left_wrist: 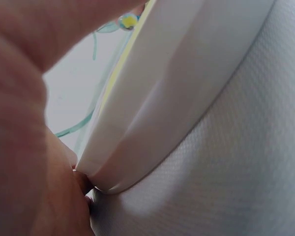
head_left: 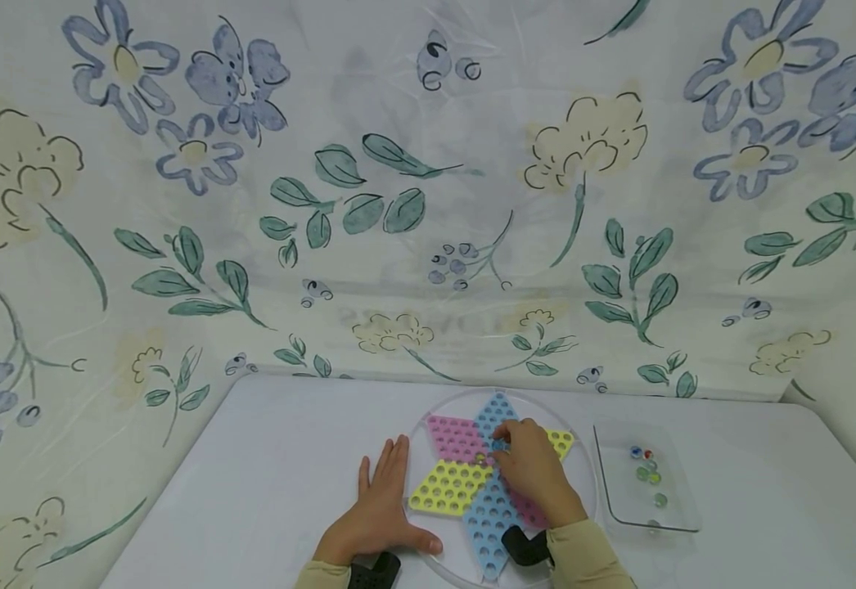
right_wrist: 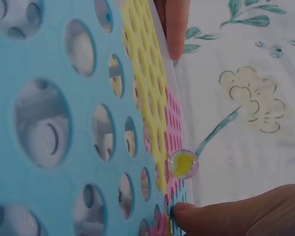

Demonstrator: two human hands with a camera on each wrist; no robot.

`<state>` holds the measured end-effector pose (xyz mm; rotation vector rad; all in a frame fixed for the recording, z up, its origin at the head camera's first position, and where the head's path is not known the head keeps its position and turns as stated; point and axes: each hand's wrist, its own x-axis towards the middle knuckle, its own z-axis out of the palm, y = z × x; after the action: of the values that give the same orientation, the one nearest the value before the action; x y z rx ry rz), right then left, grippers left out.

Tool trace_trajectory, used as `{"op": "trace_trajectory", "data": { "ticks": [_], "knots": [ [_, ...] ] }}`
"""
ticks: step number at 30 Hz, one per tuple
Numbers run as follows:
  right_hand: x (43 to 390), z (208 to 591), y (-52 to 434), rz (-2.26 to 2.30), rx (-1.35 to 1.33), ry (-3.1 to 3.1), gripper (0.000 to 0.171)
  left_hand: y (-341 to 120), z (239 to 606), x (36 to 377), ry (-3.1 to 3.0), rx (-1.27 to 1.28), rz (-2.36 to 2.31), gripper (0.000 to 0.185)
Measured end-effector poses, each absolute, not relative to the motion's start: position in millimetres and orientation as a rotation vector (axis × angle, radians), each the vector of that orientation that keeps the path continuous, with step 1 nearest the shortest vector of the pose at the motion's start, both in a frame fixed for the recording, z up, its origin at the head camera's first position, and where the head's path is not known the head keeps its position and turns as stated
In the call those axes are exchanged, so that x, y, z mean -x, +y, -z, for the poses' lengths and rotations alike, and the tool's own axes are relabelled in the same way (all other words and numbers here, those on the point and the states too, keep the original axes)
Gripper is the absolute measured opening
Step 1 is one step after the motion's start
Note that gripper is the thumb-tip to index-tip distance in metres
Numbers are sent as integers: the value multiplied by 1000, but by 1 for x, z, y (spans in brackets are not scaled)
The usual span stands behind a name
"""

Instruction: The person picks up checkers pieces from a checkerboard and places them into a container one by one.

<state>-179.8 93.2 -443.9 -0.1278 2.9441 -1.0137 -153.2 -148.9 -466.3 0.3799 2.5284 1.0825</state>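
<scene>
A round clear board (head_left: 435, 536) lies on the white table and carries a star of pink, blue and yellow perforated panels (head_left: 448, 487). My left hand (head_left: 380, 507) lies flat on the table at the board's left edge, thumb against its white rim (left_wrist: 152, 123). My right hand (head_left: 531, 474) hovers over the star's centre with its fingers bent down. One fingertip (right_wrist: 226, 216) touches the board just beside a clear marble with a yellow core (right_wrist: 183, 163), which sits free on the board (head_left: 481, 460). I see nothing pinched.
A clear rectangular tray (head_left: 682, 523) with several glass marbles (head_left: 645, 465) sits to the right of the board. Flowered cloth (head_left: 428, 204) hangs behind and around the table (head_left: 266, 458). The table's front edge runs under my sleeves.
</scene>
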Motion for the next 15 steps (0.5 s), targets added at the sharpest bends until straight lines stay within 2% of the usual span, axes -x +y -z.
{"op": "trace_trajectory", "data": {
  "ticks": [15],
  "knots": [
    [181,447,94,1041,100,2929,14,-148,466,153,2535,-364,-1084,146]
  ]
}}
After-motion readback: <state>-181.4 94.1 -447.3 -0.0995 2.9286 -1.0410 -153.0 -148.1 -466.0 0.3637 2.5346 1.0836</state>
